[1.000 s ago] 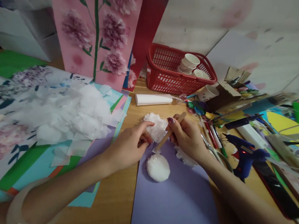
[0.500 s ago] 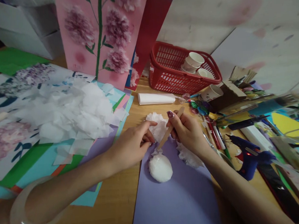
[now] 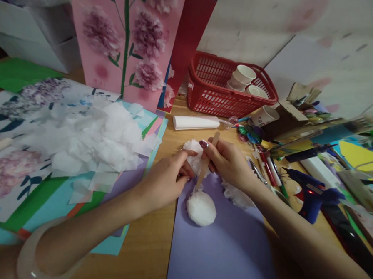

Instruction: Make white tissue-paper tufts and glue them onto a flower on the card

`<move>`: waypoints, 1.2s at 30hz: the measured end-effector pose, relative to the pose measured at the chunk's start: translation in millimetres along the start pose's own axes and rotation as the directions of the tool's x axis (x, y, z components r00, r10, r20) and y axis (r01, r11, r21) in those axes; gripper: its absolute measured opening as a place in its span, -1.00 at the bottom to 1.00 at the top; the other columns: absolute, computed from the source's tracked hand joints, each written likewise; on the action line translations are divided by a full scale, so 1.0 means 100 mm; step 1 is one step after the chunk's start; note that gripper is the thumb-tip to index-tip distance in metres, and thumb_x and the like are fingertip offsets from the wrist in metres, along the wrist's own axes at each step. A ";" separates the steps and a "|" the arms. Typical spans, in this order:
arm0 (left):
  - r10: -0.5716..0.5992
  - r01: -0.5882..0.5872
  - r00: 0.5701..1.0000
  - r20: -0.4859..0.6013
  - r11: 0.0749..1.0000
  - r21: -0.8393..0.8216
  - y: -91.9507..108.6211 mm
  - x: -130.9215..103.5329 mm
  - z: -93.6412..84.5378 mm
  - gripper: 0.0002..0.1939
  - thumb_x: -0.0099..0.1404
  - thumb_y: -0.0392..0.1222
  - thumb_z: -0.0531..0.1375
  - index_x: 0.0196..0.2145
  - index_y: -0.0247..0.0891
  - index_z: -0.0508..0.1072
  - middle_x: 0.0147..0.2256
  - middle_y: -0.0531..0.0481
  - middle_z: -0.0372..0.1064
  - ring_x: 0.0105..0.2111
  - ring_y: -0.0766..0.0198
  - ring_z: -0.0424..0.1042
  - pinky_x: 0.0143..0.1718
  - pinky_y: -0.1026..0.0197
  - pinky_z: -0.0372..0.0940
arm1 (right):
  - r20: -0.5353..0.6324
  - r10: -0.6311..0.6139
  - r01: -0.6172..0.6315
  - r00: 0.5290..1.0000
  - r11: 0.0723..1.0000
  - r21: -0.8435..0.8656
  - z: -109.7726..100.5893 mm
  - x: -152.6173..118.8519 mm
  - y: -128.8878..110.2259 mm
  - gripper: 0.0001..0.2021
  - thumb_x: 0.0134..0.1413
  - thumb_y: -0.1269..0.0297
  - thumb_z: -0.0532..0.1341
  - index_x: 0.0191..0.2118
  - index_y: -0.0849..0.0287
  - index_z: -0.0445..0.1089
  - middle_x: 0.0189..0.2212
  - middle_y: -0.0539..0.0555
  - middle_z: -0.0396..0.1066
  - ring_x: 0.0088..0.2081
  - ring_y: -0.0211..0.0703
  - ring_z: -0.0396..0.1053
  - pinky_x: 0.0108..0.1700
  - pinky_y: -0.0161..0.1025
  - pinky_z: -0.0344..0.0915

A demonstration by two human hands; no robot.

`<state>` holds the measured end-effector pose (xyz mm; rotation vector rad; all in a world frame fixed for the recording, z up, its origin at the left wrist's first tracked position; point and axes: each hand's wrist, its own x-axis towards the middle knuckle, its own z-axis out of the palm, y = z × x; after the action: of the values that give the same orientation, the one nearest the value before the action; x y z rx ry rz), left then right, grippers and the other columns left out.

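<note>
My right hand (image 3: 226, 160) is closed around a flat wooden craft stick (image 3: 203, 172), which slants down so its lower tip meets the top edge of a round white piece (image 3: 201, 208). That piece has a ruffled rim and lies on a purple sheet (image 3: 220, 246). My left hand (image 3: 171, 175) hovers just left of the stick, index finger stretched forward and the thumb apart from it; nothing shows in its grasp. Crumpled white tissue paper (image 3: 193, 146) sits behind the hands. Another ruffled white tissue piece (image 3: 237, 195) is partly hidden beneath my right wrist.
Loose white tissue squares (image 3: 111, 135) are heaped at the left over coloured paper. A red basket (image 3: 216, 102) with paper cups stands at the back, a white roll (image 3: 194, 122) before it. On the right lie a blue glue gun (image 3: 317, 195), scissors (image 3: 258, 173) and pens (image 3: 271, 170).
The craft stick has turned more upright, its upper end shifting left along with my right hand. My left hand stays nearly in place beside the round piece.
</note>
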<state>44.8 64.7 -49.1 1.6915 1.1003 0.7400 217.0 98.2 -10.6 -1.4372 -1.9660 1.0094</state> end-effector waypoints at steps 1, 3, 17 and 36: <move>0.006 -0.006 1.000 0.001 1.000 -0.013 0.00 0.00 0.00 -0.48 0.13 -0.56 0.07 0.04 -0.24 0.27 -0.31 0.00 0.52 -0.28 0.25 0.53 -0.21 0.19 0.40 | -0.016 0.003 -0.003 1.000 1.000 0.004 0.00 0.01 0.00 -0.51 0.20 -0.16 0.01 -0.50 0.17 0.23 -0.77 -0.14 0.15 -0.73 -0.40 0.07 -0.67 -0.42 0.01; 0.016 -0.016 1.000 -0.001 0.999 -0.029 0.01 0.00 0.00 -0.48 0.12 -0.57 0.08 0.03 -0.24 0.28 -0.31 0.01 0.52 -0.29 0.26 0.53 -0.21 0.20 0.40 | -0.033 0.004 -0.004 0.999 1.000 0.000 0.00 0.02 -0.01 -0.50 0.20 -0.17 0.00 -0.52 0.17 0.22 -0.77 -0.13 0.15 -0.74 -0.40 0.07 -0.67 -0.42 0.00; -0.001 0.001 1.000 0.005 1.000 -0.014 0.03 0.01 -0.01 -0.51 0.15 -0.54 0.09 0.03 -0.25 0.29 -0.34 0.00 0.52 -0.29 0.23 0.52 -0.19 0.15 0.40 | -0.005 -0.033 0.032 0.999 0.998 -0.062 0.01 0.04 -0.08 -0.52 0.24 -0.10 0.01 -0.55 0.17 0.22 -0.77 -0.11 0.17 -0.73 -0.40 0.08 -0.68 -0.42 0.00; 0.083 0.006 0.939 -0.332 0.966 0.260 0.57 -0.16 -0.86 -0.78 0.31 -0.15 0.08 -0.17 -0.26 0.44 -0.61 0.11 0.38 -0.49 0.26 0.45 -0.37 0.24 0.31 | -0.448 -0.046 0.189 0.893 0.941 0.281 -0.32 -1.15 0.19 -0.73 0.22 0.07 0.15 -0.28 0.14 0.47 -0.55 0.05 0.36 -0.60 -0.23 0.27 -0.63 -0.30 0.19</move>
<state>-15.9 75.7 35.1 1.8502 1.4595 0.9765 288.5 1.4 -2.7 -1.2165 -1.4698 0.8160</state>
